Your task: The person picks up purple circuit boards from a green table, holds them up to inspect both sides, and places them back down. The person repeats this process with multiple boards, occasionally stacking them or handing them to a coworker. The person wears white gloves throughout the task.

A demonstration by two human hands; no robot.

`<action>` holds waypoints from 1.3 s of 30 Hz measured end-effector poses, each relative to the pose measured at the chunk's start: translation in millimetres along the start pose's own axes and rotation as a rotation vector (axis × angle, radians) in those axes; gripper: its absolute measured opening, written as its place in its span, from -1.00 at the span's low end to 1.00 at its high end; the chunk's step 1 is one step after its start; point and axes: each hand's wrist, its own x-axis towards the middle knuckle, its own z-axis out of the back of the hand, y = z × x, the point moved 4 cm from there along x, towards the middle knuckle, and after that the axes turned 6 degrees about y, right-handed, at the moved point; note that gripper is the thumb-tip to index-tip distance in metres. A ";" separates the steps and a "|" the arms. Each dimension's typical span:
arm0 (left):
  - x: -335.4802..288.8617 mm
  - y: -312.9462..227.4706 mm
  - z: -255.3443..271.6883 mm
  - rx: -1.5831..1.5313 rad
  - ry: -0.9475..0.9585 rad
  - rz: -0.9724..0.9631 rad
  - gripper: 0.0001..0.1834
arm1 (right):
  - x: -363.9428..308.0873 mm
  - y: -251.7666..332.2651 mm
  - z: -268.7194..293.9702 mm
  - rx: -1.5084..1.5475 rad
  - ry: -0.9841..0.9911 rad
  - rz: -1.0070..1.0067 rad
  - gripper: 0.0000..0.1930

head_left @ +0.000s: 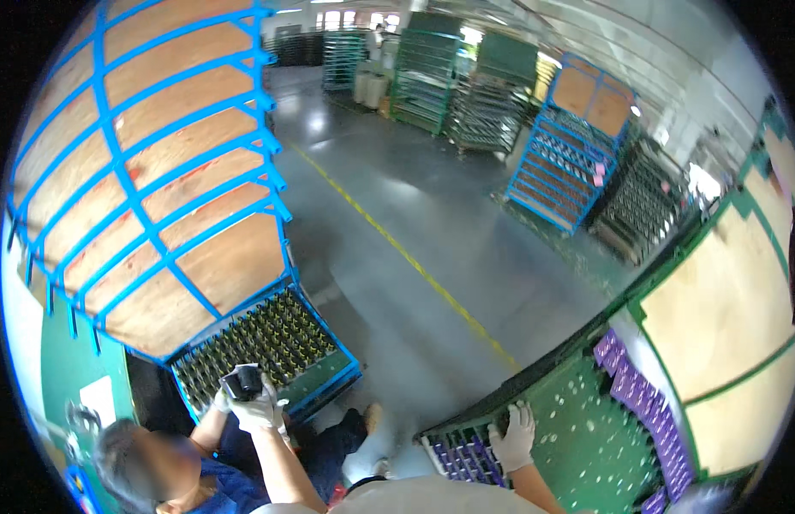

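Observation:
My left hand (259,411), in a white glove, reaches left with its fingers closed about a small black block-like part (248,382) that has a pale edge. A co-worker's gloved hand (221,399) is close beside it; whether that hand also touches the part I cannot tell. Below the part lies a tray of upright black-and-yellow pieces (259,343), set in rows. My right hand (513,435), also gloved, lies with fingers stretched out at the edge of a green board (577,428), beside rows of purple-and-black pieces (463,454).
A person in blue (170,467) sits low at my left. Behind the tray rises a blue-framed rack with wooden panels (192,197). Purple strips (642,398) line the green board's far right, by pale panels (714,325). A yellow line (406,255) crosses the grey floor; loaded racks (569,154) stand beyond.

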 end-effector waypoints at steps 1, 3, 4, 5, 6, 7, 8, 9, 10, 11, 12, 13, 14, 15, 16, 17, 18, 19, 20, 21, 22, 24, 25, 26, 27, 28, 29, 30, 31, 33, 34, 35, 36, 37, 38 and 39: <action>7.2 -1.9 6.8 0.049 -0.006 -0.032 -0.53 | -1.2 1.0 4.2 0.017 0.014 -0.030 -0.33; 23.6 -5.6 23.1 -0.417 -0.129 0.103 -0.35 | -5.9 7.1 19.6 0.142 -0.074 -0.005 -0.36; 29.5 -7.6 27.7 -1.070 -0.129 0.384 -0.24 | -7.9 7.9 25.6 0.182 -0.064 -0.029 -0.37; 31.6 -26.3 12.1 -1.282 -0.007 0.575 -0.05 | -13.4 7.6 31.4 0.210 -0.054 -0.034 -0.38; 33.7 -52.1 0.5 -1.353 0.099 0.733 0.14 | -21.6 9.0 37.3 0.262 -0.082 -0.034 -0.41; 28.5 -78.8 -10.0 -1.181 -0.069 0.630 0.06 | -25.7 7.6 40.4 0.344 -0.081 -0.044 -0.42; 23.2 -115.8 -35.2 -1.117 0.100 0.453 -0.02 | -31.7 7.8 44.1 0.363 -0.112 -0.039 -0.43; 9.5 -154.3 -61.5 -1.074 0.346 0.354 -0.10 | -41.2 9.3 50.1 0.422 -0.167 0.024 -0.48; -9.9 -189.1 -82.2 -1.043 0.609 0.354 -0.13 | -44.4 9.9 52.0 0.558 -0.131 0.026 -0.54; -41.7 -221.0 -103.2 -0.923 0.898 0.251 -0.22 | -50.0 10.8 49.6 0.650 0.028 -0.020 -0.54; -79.1 -247.2 -121.7 -0.794 1.154 0.137 -0.30 | -53.6 19.2 47.9 0.799 0.189 -0.019 -0.46; -120.6 -270.7 -134.0 -0.678 1.379 0.053 -0.37 | -61.5 26.7 46.4 0.931 0.403 -0.025 -0.38; -162.7 -295.6 -141.6 -0.523 1.495 -0.268 -0.34 | -71.7 27.3 48.6 0.980 0.438 -0.030 -0.36; -183.1 -320.9 -128.4 -0.374 1.592 -0.415 -0.25 | -79.8 43.2 62.6 1.025 0.467 -0.021 -0.34; -216.6 -347.2 -124.0 -0.235 1.641 -0.797 -0.19 | -89.2 44.3 69.1 1.066 0.492 0.000 -0.30; -245.6 -363.7 -119.8 -0.367 1.884 -0.588 -0.10 | -94.2 36.0 80.5 1.260 0.438 0.054 -0.11; -270.6 -382.6 -115.1 -0.456 1.972 -0.436 0.02 | -103.9 24.2 88.1 1.321 0.435 -0.006 -0.08; -291.4 -405.5 -113.2 -0.528 1.959 -0.511 0.06 | -118.8 9.1 91.3 1.335 0.500 -0.112 -0.06; -311.8 -427.2 -110.5 -0.600 1.943 -0.586 0.11 | -134.0 -2.3 99.3 1.406 0.435 -0.076 -0.05; -331.3 -448.7 -108.1 -0.608 1.885 -0.790 0.13 | -149.1 -14.0 108.2 1.511 0.305 0.019 -0.04; -351.2 -469.0 -102.0 -0.652 1.825 -0.992 0.15 | -162.6 -22.7 109.4 1.561 0.312 0.007 -0.07; -392.4 -498.7 -87.0 -0.641 1.809 -1.129 0.14 | -187.2 -47.8 116.3 1.697 0.187 0.116 -0.12; -416.9 -512.7 -80.6 -0.677 1.832 -1.146 0.13 | -199.2 -64.8 120.6 1.614 0.049 0.116 -0.14; -442.8 -524.4 -74.6 -0.702 1.876 -1.135 0.12 | -212.5 -83.4 125.7 1.641 -0.126 0.100 -0.16; -475.0 -534.0 -68.8 -0.794 1.955 -1.017 0.07 | -230.5 -105.5 130.7 1.630 -0.265 0.054 -0.16; -505.5 -543.1 -67.1 -0.771 1.999 -1.098 0.00 | -251.7 -127.3 136.0 1.529 -0.348 0.004 -0.18; -538.6 -549.0 -64.9 -0.820 2.048 -1.096 -0.04 | -272.7 -149.6 138.5 1.452 -0.359 -0.117 -0.19; -572.6 -552.1 -64.4 -0.856 2.130 -1.047 -0.07 | -294.8 -172.6 147.5 1.354 -0.482 -0.132 -0.17; -602.8 -554.4 -68.7 -0.770 2.106 -1.105 -0.11 | -324.3 -196.8 143.4 1.133 -0.195 -0.380 -0.21; -657.7 -557.9 -84.3 -0.635 2.011 -1.066 -0.22 | -370.2 -230.3 162.7 0.579 -0.323 -0.432 -0.28; -679.3 -562.1 -97.3 -0.534 1.901 -1.098 -0.24 | -391.5 -242.6 172.5 0.421 -0.530 -0.472 -0.30; -697.3 -566.8 -113.4 -0.390 1.859 -1.148 -0.20 | -412.9 -262.2 172.8 0.441 -0.533 -0.552 -0.34; -714.1 -570.3 -130.1 -0.188 1.844 -1.169 -0.16 | -434.3 -282.8 171.7 0.392 -0.537 -0.717 -0.40; -729.7 -575.8 -138.9 -0.139 1.772 -1.234 -0.14 | -455.1 -306.5 169.6 0.367 -0.529 -0.868 -0.52; -743.6 -579.7 -147.1 -0.051 1.715 -1.287 -0.11 | -473.4 -323.4 174.0 0.128 -0.641 -0.947 -0.56; -755.8 -582.8 -154.6 0.046 1.655 -1.341 -0.08 | -487.2 -345.3 167.3 0.087 -0.516 -1.117 -0.47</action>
